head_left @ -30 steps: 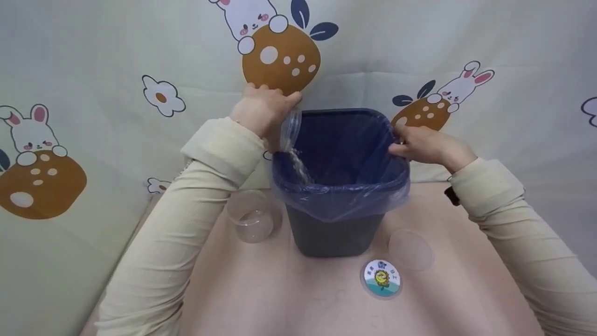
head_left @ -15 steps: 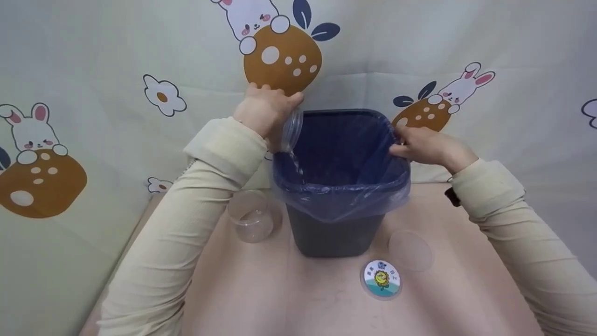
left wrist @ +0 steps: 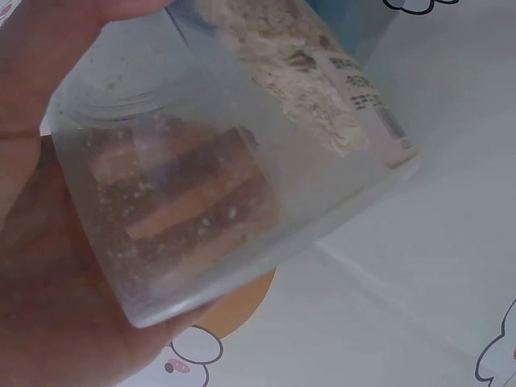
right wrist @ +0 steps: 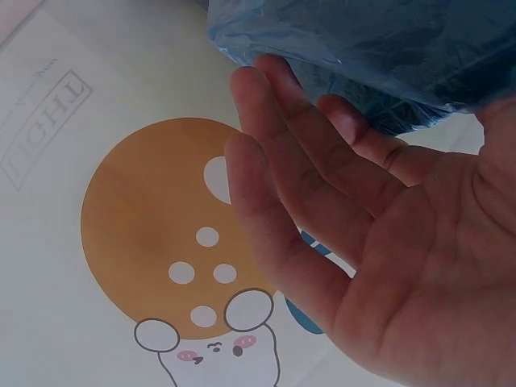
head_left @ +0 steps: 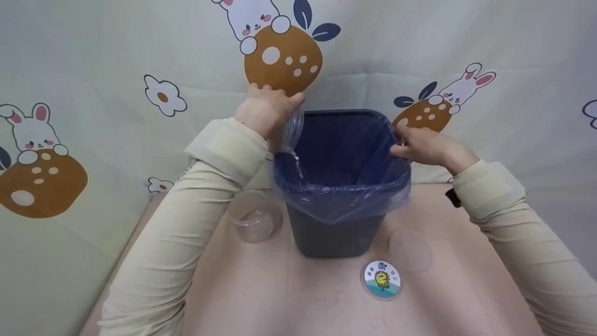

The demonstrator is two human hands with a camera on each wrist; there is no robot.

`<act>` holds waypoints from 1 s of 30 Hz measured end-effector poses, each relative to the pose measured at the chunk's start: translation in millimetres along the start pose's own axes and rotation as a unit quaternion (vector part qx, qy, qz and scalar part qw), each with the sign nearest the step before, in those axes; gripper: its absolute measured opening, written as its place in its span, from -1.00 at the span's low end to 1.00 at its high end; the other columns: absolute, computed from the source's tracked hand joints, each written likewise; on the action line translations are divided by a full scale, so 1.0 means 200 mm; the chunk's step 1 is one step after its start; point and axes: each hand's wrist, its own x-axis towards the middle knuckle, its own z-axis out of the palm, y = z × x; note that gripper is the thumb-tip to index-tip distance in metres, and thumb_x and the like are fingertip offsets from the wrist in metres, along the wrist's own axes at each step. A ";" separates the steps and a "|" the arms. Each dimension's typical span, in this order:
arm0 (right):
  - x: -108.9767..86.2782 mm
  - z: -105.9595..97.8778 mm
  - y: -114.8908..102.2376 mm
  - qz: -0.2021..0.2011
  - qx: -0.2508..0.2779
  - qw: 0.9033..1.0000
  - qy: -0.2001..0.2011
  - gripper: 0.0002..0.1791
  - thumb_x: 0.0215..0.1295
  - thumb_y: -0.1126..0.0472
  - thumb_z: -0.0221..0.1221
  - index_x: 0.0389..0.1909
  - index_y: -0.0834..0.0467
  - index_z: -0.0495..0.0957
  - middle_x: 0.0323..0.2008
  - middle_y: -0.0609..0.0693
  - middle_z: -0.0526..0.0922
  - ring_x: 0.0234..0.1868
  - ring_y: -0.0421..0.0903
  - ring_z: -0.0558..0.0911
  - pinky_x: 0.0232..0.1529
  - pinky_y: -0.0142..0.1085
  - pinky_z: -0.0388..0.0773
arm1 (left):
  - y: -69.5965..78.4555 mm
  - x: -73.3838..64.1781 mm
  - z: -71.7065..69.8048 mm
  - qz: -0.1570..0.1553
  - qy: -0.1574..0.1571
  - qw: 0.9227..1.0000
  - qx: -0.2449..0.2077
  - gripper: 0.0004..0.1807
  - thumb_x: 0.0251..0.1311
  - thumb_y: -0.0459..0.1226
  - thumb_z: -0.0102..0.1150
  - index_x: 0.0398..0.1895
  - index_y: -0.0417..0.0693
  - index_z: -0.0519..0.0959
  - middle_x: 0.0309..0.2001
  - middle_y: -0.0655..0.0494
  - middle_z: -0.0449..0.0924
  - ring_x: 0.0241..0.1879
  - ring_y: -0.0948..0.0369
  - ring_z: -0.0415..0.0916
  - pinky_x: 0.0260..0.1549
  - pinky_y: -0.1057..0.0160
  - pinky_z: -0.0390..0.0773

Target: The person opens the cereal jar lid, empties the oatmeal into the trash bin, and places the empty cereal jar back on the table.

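My left hand (head_left: 263, 109) grips a clear plastic jar (head_left: 293, 133), tipped over the left rim of a dark grey trash can (head_left: 336, 235). A thin stream of pale flakes (head_left: 298, 167) falls from its mouth into the can. In the left wrist view, more flakes (left wrist: 314, 105) lie along the wall of the tilted jar, below a printed label, and my fingers show through the plastic. A translucent blue bag (head_left: 331, 207) lines the can and folds over its rim. My right hand (head_left: 426, 147) pinches the right rim and bag; its other fingers curl loosely outside.
Left of the can, a second clear jar (head_left: 254, 229) stands uncovered on the pale pink table (head_left: 261, 298). To the front right lie a round lid with a sunflower picture (head_left: 382, 280) and a clear disc (head_left: 410, 250). A printed curtain (head_left: 354, 56) hangs close behind the can.
The stream of flakes has become much thinner than one second ago. My left hand and the tipped jar have hardly moved, and my right hand stays on the rim.
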 end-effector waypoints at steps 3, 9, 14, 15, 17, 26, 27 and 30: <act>0.00 0.00 0.00 0.000 -0.001 1.000 0.002 -0.63 0.34 0.12 0.02 -0.04 0.35 0.32 -0.24 0.27 0.56 -0.22 0.20 0.55 -0.10 0.11 0.42 | 0.00 0.00 0.00 -0.001 0.005 1.000 0.003 -0.01 -0.20 -0.12 0.50 0.32 0.01 0.11 0.19 -0.22 0.39 0.12 -0.19 0.32 0.07 -0.14 0.29; 0.00 0.00 0.00 0.001 -0.001 1.000 0.002 -0.62 0.36 0.10 0.03 -0.04 0.35 0.32 -0.23 0.29 0.56 -0.20 0.22 0.55 -0.09 0.12 0.42 | 0.00 0.00 0.00 -0.001 0.001 1.000 0.006 0.00 -0.20 -0.17 0.51 0.32 0.02 0.10 0.20 -0.22 0.38 0.13 -0.19 0.31 0.09 -0.14 0.29; 0.00 0.00 0.01 0.001 -0.004 1.000 0.007 -0.62 0.34 0.10 0.04 -0.03 0.35 0.34 -0.21 0.30 0.57 -0.18 0.23 0.56 -0.08 0.13 0.42 | 0.00 0.00 0.00 0.001 0.005 1.000 0.004 -0.02 -0.21 -0.17 0.50 0.30 0.01 0.11 0.19 -0.23 0.39 0.12 -0.20 0.32 0.08 -0.15 0.30; 0.00 0.00 0.01 0.001 -0.004 1.000 0.008 -0.61 0.34 0.10 0.04 -0.02 0.35 0.34 -0.20 0.30 0.58 -0.18 0.23 0.56 -0.08 0.12 0.43 | 0.00 0.00 0.00 0.001 0.007 1.000 0.004 -0.03 -0.21 -0.18 0.49 0.30 0.00 0.12 0.19 -0.23 0.39 0.12 -0.20 0.33 0.07 -0.14 0.30; 0.00 0.00 0.01 0.002 -0.006 1.000 0.009 -0.61 0.34 0.10 0.03 -0.02 0.35 0.35 -0.19 0.30 0.58 -0.17 0.23 0.56 -0.08 0.12 0.43 | 0.00 0.00 0.01 0.001 0.009 1.000 0.003 -0.03 -0.22 -0.20 0.49 0.30 0.00 0.13 0.18 -0.23 0.40 0.10 -0.20 0.34 0.06 -0.13 0.30; 0.00 0.01 0.00 0.010 0.008 1.000 0.004 -0.60 0.34 0.10 0.03 0.02 0.33 0.35 -0.14 0.31 0.58 -0.13 0.21 0.56 -0.04 0.11 0.42 | 0.01 0.01 0.00 -0.003 -0.001 1.000 0.005 -0.11 -0.18 -0.23 0.45 0.26 0.02 0.15 0.18 -0.19 0.41 0.07 -0.16 0.35 0.06 -0.10 0.29; 0.00 0.01 0.00 0.010 0.009 1.000 0.003 -0.59 0.34 0.10 0.03 0.02 0.34 0.35 -0.14 0.31 0.58 -0.13 0.21 0.56 -0.04 0.11 0.42 | 0.01 0.01 0.00 -0.004 0.000 1.000 0.005 -0.12 -0.17 -0.23 0.45 0.26 0.02 0.16 0.18 -0.19 0.41 0.06 -0.16 0.35 0.05 -0.10 0.29; 0.00 0.01 0.01 0.009 0.012 1.000 0.003 -0.59 0.34 0.10 0.03 0.03 0.34 0.34 -0.14 0.31 0.58 -0.13 0.22 0.56 -0.04 0.11 0.42 | 0.01 0.01 0.00 -0.003 0.000 1.000 0.003 -0.13 -0.17 -0.24 0.44 0.25 0.02 0.16 0.17 -0.19 0.41 0.05 -0.16 0.35 0.05 -0.10 0.29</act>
